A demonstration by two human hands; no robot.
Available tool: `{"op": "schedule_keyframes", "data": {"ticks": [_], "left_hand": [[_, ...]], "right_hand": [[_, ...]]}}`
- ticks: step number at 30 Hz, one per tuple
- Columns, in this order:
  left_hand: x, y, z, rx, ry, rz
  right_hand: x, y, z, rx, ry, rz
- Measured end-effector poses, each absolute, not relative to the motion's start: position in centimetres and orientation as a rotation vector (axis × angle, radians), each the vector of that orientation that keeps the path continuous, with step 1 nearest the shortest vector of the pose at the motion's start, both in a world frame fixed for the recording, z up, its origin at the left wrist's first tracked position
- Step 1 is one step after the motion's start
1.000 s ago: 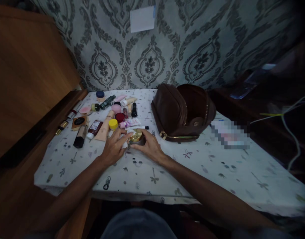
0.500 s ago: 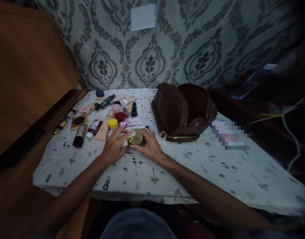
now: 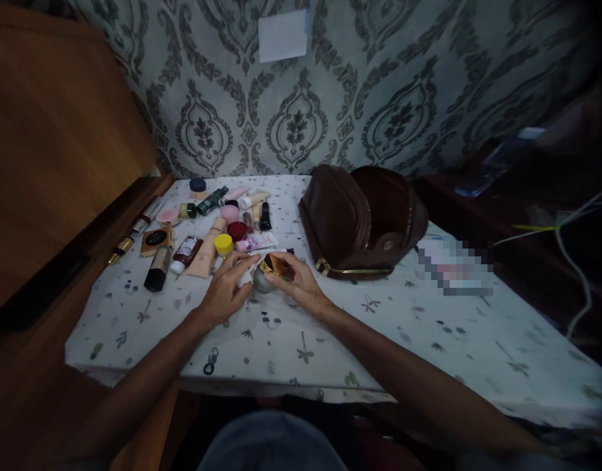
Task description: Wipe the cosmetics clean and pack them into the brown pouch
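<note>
My right hand [image 3: 301,282] pinches a round gold lid [image 3: 276,264], which is tilted so that a dark area shows on it. Just below the lid is a pale, glassy round piece [image 3: 264,284]; whether it is joined to the lid I cannot tell. Closed on a crumpled white wipe [image 3: 246,275], my left hand [image 3: 226,288] is at the lid's left side. Right behind the hands lie a jar with a yellow cap [image 3: 223,244], a white and purple tube [image 3: 256,242] and a beige tube [image 3: 203,255].
A brown leather bag [image 3: 340,222] with its top open stands to the right. Several cosmetics, among them a dark red bottle [image 3: 187,254] and a gold square compact [image 3: 156,241], lie at the left. A wooden cabinet [image 3: 60,131] borders the table's left side.
The gold lid has tipped up in my right hand, from lying face up to standing on edge. The pale glassy piece now shows beneath it. The wipe has shifted slightly left, off the lid's top.
</note>
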State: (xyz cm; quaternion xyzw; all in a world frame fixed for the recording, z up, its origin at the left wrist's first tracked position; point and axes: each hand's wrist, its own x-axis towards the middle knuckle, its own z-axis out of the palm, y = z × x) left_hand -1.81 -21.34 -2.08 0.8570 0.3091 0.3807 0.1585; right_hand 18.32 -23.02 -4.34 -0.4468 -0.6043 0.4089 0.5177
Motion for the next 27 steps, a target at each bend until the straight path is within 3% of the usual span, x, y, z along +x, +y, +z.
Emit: {"op": "schedule_keyframes", "data": {"ticks": [13,27], "left_hand": [[-1.8,-21.8,-1.7,2.783,0.616,1.132],[-3.0,-19.8,-1.5,2.264,0.714,0.746]], "right_hand": [[19.5,-22.4,-4.2,-1.051,-1.318,1.216],[21.7,-21.6,-2.8,-0.837,-1.647,1.353]]}}
